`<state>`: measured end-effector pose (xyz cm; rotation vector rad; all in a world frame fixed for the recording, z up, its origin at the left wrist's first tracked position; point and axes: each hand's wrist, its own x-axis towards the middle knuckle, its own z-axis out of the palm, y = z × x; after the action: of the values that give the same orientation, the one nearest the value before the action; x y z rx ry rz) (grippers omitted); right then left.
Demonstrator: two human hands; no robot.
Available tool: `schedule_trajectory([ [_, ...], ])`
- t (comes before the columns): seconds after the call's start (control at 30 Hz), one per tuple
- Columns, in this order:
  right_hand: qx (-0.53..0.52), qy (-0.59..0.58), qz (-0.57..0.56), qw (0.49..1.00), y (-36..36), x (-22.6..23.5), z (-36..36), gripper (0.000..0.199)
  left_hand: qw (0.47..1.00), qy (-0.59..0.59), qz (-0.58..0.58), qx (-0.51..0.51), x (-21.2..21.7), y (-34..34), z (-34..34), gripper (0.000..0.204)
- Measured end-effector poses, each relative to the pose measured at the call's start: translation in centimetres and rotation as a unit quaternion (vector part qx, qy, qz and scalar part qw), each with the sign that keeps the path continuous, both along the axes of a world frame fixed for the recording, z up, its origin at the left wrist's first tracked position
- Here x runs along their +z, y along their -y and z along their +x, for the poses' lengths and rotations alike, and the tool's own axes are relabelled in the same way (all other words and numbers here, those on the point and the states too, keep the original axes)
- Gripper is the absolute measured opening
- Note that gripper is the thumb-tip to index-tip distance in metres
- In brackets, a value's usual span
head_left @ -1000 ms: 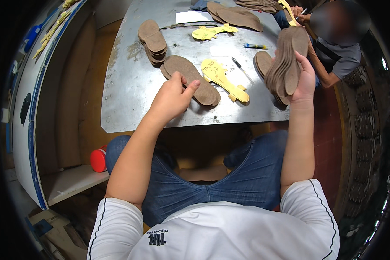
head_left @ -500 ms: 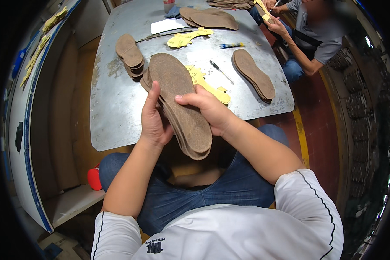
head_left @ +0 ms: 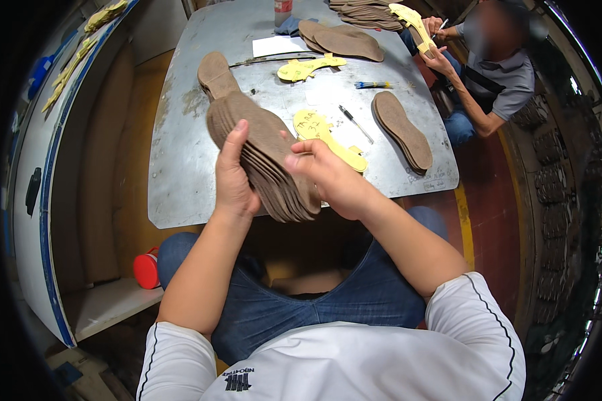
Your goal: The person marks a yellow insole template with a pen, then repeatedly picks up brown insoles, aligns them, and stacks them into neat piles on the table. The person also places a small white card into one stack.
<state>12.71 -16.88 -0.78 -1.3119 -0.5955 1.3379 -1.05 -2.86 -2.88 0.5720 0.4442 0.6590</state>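
Over the near edge of the table I hold a thick stack of brown shoe insoles (head_left: 264,150), tilted, its layers fanned along the near left edge. My left hand (head_left: 235,182) is closed around the stack's left side, thumb up along it. On the right side, my right hand (head_left: 341,177) is bent against the stack, thumb over the top insole; its fingers are slightly blurred and partly hidden. Just beyond, a smaller pile of insoles (head_left: 215,70) is partly covered by the held stack. A yellow sole-shaped template (head_left: 324,137) with handwriting lies right of my hands.
On the metal table (head_left: 180,167) are another insole stack (head_left: 403,130), a pen (head_left: 356,123), a second yellow template (head_left: 311,67), white paper (head_left: 281,45) and more insoles (head_left: 341,41). A co-worker (head_left: 495,80) sits at the far right holding a template. Shelving (head_left: 53,234) stands left.
The stack has tipped and moved up-left in my hands; its layers now spread into a fan where they were squared together. My right thumb has shifted on the top insole.
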Motion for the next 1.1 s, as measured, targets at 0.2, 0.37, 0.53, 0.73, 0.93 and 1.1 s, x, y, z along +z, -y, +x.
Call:
schedule_trajectory([
  [0.2,0.078,0.312,0.067,0.945,0.9,0.3,-2.5,0.118,0.999,-0.022,0.013,0.029,0.2,-1.2,-0.8,0.058],
  [0.37,0.057,0.3,0.087,0.948,0.7,-0.4,-2.7,0.12,0.996,-0.053,0.062,0.026,0.4,-0.9,-0.8,0.063],
  [0.53,0.049,0.255,0.1,0.961,0.8,-0.8,-2.3,0.116,0.996,-0.048,0.068,0.024,0.5,-1.0,-0.8,0.065],
  [0.73,0.053,0.254,0.131,0.957,0.5,-0.7,-2.3,0.118,0.999,0.0,0.048,0.018,0.8,-0.9,-1.1,0.056],
  [0.93,0.05,0.31,0.131,0.94,0.8,-1.4,-2.6,0.123,0.996,-0.029,0.082,0.016,0.6,-0.6,-1.0,0.063],
  [1.1,0.055,0.19,0.116,0.973,0.4,-1.2,-2.0,0.122,0.998,0.001,0.067,0.013,1.2,-0.3,-1.0,0.05],
])
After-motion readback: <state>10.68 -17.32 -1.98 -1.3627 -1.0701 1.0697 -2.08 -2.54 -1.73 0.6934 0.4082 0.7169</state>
